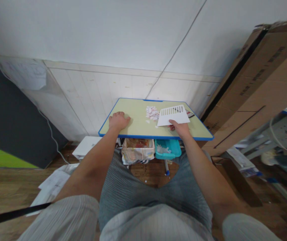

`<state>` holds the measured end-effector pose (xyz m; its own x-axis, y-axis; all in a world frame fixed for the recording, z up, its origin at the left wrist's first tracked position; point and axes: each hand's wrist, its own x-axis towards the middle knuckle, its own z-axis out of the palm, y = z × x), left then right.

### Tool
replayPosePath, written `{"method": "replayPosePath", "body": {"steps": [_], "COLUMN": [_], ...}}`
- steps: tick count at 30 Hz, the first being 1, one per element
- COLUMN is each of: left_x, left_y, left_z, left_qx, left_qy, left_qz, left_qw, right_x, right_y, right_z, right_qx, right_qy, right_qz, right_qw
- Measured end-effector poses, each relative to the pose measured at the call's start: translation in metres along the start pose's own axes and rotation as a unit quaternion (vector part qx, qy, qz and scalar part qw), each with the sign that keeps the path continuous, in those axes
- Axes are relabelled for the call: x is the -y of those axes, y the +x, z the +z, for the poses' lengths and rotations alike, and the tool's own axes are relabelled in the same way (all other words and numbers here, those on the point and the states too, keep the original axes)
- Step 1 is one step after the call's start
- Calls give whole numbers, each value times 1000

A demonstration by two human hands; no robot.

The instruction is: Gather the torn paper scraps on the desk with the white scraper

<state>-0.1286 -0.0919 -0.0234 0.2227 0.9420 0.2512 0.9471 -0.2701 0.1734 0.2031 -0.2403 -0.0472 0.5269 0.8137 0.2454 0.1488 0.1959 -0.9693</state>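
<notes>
My left hand (119,121) rests on the left part of a small pale-green desk (135,126) with a blue edge, its fingers spread and nothing in them. With thumb on top and fingers beneath, my right hand (179,127) grips a white sheet of card (168,119) by its near edge. A row of narrow slots is cut along the card's far side. Just left of the card lies a heap of small paper scraps (152,113), with a few loose bits nearer me. Partly covered by the card, a dark and red object (190,114) lies at the right; its kind is unclear.
Below the desk's front edge are a cloth-lined basket (137,154) and a turquoise bin (168,156) holding white scraps. Tall cardboard (256,80) leans at the right. A white box (86,146) stands left of the desk. A cable (177,50) runs down the wall behind.
</notes>
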Motion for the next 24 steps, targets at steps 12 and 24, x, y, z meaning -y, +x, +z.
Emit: {"method": "replayPosePath", "body": {"steps": [12, 24], "left_x": [-2, -1], "left_y": [-2, -2], "left_z": [-3, -2], "left_qx": [1, -1], "left_qy": [-9, -9], "left_qz": [-2, -1], "left_qw": [1000, 1000], "right_x": [0, 3], "right_y": [1, -4], "right_z": [2, 2], "right_qx": [-31, -39], "right_qy": [-15, 2], "right_qz": [14, 8], "right_qw": [999, 999]}}
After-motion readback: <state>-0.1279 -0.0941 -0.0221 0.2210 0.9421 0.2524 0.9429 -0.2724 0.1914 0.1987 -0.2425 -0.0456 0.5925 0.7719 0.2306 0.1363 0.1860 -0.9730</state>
